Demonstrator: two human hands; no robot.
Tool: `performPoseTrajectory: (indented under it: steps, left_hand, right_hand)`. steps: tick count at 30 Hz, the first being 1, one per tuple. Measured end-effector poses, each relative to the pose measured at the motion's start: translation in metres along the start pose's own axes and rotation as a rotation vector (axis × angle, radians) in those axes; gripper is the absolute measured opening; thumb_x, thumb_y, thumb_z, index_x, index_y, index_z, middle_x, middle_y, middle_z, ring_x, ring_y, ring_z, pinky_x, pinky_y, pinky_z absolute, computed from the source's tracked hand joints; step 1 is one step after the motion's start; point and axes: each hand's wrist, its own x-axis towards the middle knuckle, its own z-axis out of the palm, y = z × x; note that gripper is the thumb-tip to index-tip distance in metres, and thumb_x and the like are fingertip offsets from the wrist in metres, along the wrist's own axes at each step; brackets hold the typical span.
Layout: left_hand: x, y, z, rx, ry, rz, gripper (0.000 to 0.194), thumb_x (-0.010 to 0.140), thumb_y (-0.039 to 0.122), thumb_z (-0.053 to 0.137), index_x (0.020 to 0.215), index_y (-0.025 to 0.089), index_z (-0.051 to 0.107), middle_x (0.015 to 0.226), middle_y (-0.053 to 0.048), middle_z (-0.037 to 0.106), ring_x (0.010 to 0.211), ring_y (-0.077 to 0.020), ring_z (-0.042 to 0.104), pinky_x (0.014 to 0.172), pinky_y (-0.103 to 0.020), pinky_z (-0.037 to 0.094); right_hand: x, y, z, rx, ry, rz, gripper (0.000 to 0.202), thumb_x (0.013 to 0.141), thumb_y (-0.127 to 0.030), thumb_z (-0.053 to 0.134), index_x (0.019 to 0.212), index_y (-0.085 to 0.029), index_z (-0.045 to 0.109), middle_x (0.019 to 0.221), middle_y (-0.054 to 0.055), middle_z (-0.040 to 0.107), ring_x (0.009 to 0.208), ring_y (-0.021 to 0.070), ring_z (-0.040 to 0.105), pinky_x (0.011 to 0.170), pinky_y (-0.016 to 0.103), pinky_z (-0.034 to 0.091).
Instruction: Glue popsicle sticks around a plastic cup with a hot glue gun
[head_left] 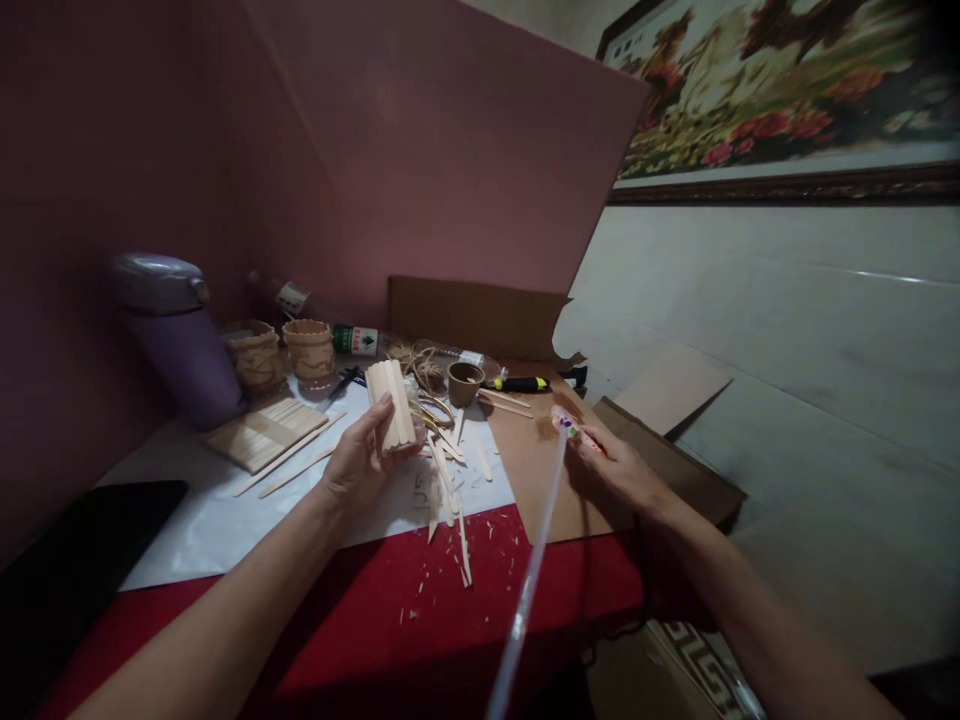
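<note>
In my left hand [361, 455] is a small piece faced with upright wooden craft sticks [391, 405], held over the white paper; a clear plastic edge seems to show at its side. My right hand [611, 462] is closed round a glue gun [564, 422], mostly hidden by my fingers, above the brown cardboard. A long clear glue stick [538, 545] runs from the gun's back toward me. Between the hands lie loose craft sticks [448, 480], gold-handled scissors [436, 410] and a small brown pot [465, 383].
At the left stand a purple tumbler [176, 350] and two stick-patterned cups [310, 353], with a bundle of craft sticks [266, 432] in front. Behind are plastic bottles [360, 340], twine [420, 367] and a yellow-black utility knife [521, 384]. Wood scraps litter the red cloth [442, 640].
</note>
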Motion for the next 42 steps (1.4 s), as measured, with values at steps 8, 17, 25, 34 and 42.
performPoseTrajectory:
  steps: [8,17,25,34,42]
  left_hand:
    - [-0.001,0.000,0.000,-0.007,0.002,0.001,0.025,0.077,0.033,0.069,0.091,0.012,0.067,0.073,-0.010,0.071,0.066,-0.0213,0.068,0.060,-0.030,0.058]
    - [-0.002,-0.005,0.001,-0.010,-0.030,-0.007,0.027,0.077,0.033,0.070,0.091,0.011,0.068,0.073,-0.010,0.070,0.068,-0.0216,0.067,0.061,-0.031,0.057]
    - [-0.004,-0.007,0.002,-0.011,-0.030,0.001,0.031,0.075,0.035,0.073,0.093,0.010,0.068,0.077,-0.010,0.070,0.069,-0.0221,0.067,0.062,-0.032,0.058]
    - [-0.007,-0.009,0.002,-0.002,-0.063,-0.058,0.025,0.078,0.033,0.068,0.090,0.011,0.067,0.076,-0.008,0.069,0.068,-0.0180,0.066,0.063,-0.029,0.058]
    - [-0.015,-0.007,0.009,-0.042,-0.141,-0.097,0.026,0.083,0.032,0.059,0.094,0.010,0.065,0.072,-0.008,0.067,0.061,-0.0193,0.065,0.059,-0.035,0.058]
  right_hand:
    - [-0.006,-0.031,-0.030,0.794,-0.161,0.244,0.040,0.069,-0.053,0.076,0.082,-0.018,0.062,0.069,-0.001,0.051,0.052,0.0097,0.042,0.047,0.024,0.034]
    - [-0.021,-0.059,-0.002,0.904,-0.401,0.273,0.034,0.076,-0.043,0.077,0.088,-0.015,0.061,0.077,-0.001,0.052,0.052,0.0044,0.038,0.043,0.019,0.027]
    - [-0.037,-0.099,0.012,1.012,-0.557,0.386,0.032,0.075,-0.043,0.077,0.082,-0.015,0.063,0.065,-0.003,0.048,0.047,0.0036,0.027,0.040,0.019,0.018]
    - [-0.040,-0.111,0.019,0.872,-0.677,0.288,0.038,0.073,-0.047,0.076,0.073,-0.018,0.051,0.050,-0.008,0.041,0.041,0.0041,0.029,0.040,0.020,0.020]
    - [-0.047,-0.119,0.029,0.671,-0.532,0.160,0.032,0.076,-0.046,0.070,0.072,-0.018,0.054,0.050,-0.006,0.046,0.041,0.0064,0.036,0.040,0.021,0.027]
